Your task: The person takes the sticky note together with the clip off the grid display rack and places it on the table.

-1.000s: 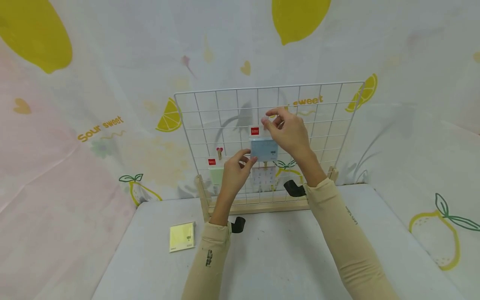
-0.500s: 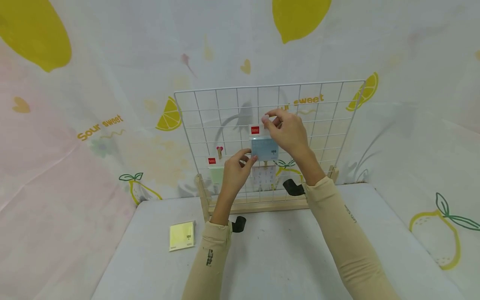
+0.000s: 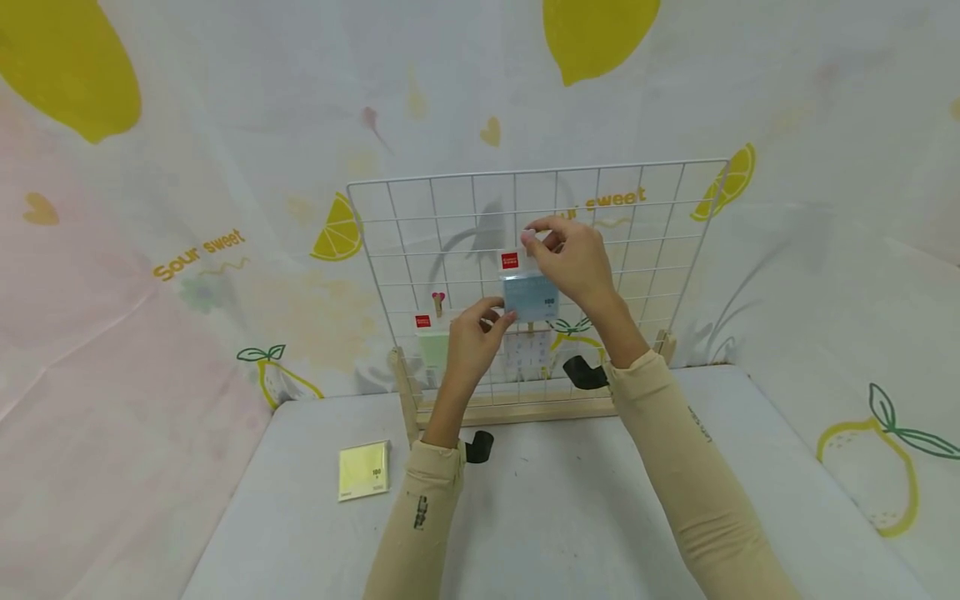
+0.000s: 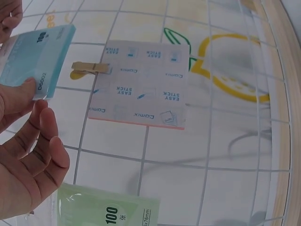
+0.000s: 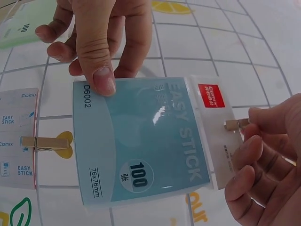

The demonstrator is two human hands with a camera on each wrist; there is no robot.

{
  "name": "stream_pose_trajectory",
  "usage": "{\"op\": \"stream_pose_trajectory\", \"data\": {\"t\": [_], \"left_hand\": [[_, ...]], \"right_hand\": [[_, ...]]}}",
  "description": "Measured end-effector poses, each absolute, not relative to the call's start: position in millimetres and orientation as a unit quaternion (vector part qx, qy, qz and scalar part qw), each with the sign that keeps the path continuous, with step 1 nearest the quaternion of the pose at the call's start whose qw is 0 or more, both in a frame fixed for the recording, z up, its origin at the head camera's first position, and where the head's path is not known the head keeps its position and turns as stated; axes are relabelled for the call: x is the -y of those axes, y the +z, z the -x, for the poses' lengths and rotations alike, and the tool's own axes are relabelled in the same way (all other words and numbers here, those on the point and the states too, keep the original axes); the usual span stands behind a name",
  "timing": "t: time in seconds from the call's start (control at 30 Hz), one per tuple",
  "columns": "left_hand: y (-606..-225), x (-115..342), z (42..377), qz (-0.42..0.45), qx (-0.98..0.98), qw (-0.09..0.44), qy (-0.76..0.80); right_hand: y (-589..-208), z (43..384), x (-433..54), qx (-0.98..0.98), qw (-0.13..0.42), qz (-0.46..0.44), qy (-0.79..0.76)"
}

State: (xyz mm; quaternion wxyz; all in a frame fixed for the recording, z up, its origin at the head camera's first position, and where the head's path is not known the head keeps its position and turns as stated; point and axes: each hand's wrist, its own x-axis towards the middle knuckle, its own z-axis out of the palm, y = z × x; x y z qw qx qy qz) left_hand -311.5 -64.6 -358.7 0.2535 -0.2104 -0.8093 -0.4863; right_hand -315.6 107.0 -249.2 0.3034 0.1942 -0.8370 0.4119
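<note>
A blue pack of sticky notes [image 3: 532, 297] is held up against the white wire grid [image 3: 514, 173]. My left hand [image 3: 471, 343] pinches its lower left edge, thumb on the front and fingers behind. At the pack's clear header, my right hand [image 3: 576, 262] pinches a small wooden clothespin [image 5: 233, 124] between thumb and fingers. The right wrist view shows that clothespin's tip over the header's top edge; whether it also grips a wire I cannot tell. Below the blue pack, a white printed pad [image 4: 138, 84] hangs from another wooden peg [image 4: 89, 67].
A green sticky-note pack [image 3: 432, 347] hangs at the grid's lower left under a peg with a pink top [image 3: 438, 302]. The grid stands on a wooden base [image 3: 517, 413]. A yellow pack [image 3: 363, 471] lies on the white table [image 3: 562, 508], left of my left forearm.
The lower part of the blue pack shifts very slightly to the right with my left hand. My right hand stays at the header, still pinching the clothespin.
</note>
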Motion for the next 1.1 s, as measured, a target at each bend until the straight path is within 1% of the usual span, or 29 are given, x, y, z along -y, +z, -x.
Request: {"op": "stream_pose_trajectory", "data": {"t": [0.2,0.5,0.67,0.83,1.1], "left_hand": [[-356.0,62.9,308.9,0.203,0.804,0.264,-0.493],[-355.1,63.2,307.1,0.205,0.787,0.256,-0.522],[-354.2,63.9,304.6,0.205,0.776,0.24,-0.546],[-353.5,64.8,303.9,0.209,0.765,0.223,-0.568],[-353.7,67.1,304.0,0.211,0.749,0.185,-0.6]], "right_hand": [[-248.2,315.3,-107.5,0.827,0.308,-0.196,0.428],[-244.9,316.1,-109.5,0.794,0.314,-0.21,0.477],[-244.7,315.8,-108.4,0.787,0.313,-0.213,0.487],[-245.1,315.6,-107.2,0.781,0.325,-0.217,0.487],[-247.6,318.3,-107.4,0.768,0.336,-0.221,0.498]]}}
